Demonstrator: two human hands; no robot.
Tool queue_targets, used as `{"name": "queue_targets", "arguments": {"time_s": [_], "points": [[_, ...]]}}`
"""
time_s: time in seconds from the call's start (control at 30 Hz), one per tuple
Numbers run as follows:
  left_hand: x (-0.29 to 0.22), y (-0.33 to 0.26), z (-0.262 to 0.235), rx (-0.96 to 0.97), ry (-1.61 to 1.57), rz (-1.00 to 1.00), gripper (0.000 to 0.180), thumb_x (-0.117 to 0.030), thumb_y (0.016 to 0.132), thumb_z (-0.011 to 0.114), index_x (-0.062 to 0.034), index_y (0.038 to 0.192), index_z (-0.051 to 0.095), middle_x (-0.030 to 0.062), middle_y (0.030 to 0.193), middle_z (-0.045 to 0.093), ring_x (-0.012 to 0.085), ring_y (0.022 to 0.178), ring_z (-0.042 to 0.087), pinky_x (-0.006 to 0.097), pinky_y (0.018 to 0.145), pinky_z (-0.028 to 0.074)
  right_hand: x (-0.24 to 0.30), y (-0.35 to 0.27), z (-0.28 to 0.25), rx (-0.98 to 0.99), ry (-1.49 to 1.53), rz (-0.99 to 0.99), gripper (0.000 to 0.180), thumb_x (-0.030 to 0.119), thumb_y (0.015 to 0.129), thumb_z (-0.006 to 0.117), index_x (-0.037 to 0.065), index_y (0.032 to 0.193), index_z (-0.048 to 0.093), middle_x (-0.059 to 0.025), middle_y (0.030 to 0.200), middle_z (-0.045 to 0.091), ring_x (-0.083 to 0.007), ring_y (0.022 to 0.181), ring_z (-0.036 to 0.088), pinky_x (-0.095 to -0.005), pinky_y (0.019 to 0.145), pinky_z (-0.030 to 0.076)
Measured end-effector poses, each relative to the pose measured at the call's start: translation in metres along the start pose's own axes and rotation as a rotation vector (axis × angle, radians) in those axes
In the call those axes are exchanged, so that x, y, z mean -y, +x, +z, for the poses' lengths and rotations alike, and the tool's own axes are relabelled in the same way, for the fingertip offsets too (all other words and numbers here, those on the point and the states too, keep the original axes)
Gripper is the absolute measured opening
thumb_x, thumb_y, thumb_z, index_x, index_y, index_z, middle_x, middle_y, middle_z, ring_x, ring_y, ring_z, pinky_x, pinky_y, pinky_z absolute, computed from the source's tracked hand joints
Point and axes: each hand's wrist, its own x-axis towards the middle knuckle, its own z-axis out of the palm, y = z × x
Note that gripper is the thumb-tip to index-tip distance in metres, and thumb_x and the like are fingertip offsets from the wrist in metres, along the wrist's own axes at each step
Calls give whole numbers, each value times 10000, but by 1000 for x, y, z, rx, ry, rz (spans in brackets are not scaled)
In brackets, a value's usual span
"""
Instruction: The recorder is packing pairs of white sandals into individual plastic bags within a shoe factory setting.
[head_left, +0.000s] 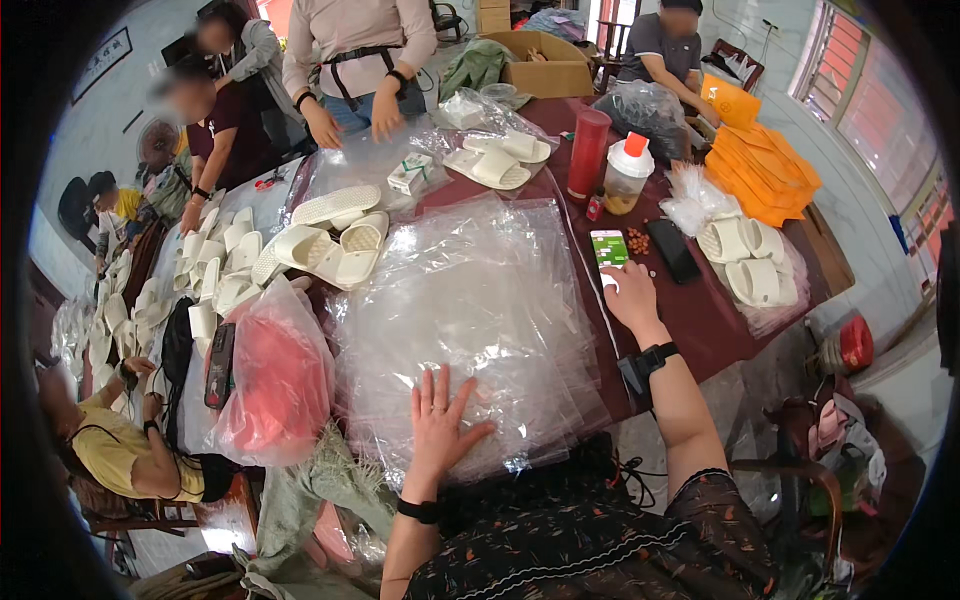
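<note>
My left hand (pixel 441 425) lies flat, fingers spread, on the near part of a stack of clear plastic bags (pixel 465 290). To its right, my right hand (pixel 631 290) reaches onto the lower part of a phone (pixel 608 246) with a lit green-and-white screen. The fingers of that hand are stretched out over the phone, which rests on the dark red tabletop (pixel 715 340). Small reddish-brown round pieces (pixel 637 241) and a dark phone or wallet (pixel 678 250) lie just right of the lit phone.
Cream slippers lie along the left, including a pair (pixel 345 250) beside the bags; more slippers (pixel 752 258) are at right. A red tumbler (pixel 588 153), a lidded cup (pixel 627 175) and orange bags (pixel 762 170) stand farther back. A pink-filled plastic bag (pixel 275 370) sits left. Several people work around.
</note>
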Motion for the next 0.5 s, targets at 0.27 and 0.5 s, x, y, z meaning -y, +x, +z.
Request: {"name": "queue_targets", "arguments": {"time_s": [0.27, 0.5], "points": [[-2, 0, -3, 6, -11, -5, 803, -529, 765, 778, -259, 1464, 490, 149, 1639, 238, 398, 1517, 159, 563, 1210, 132, -2, -3, -16, -97, 49, 143, 202, 78, 815, 602, 95, 998, 684, -118, 939, 586, -343, 934, 557, -461, 809, 482], [-2, 0, -3, 11, -15, -14, 800, -532, 770, 774, -256, 1466, 491, 148, 1643, 231, 395, 1521, 150, 555, 1213, 128, -7, -6, -14, -78, 54, 102, 222, 62, 812, 607, 96, 1016, 688, -117, 927, 572, -332, 915, 549, -449, 798, 478]]}}
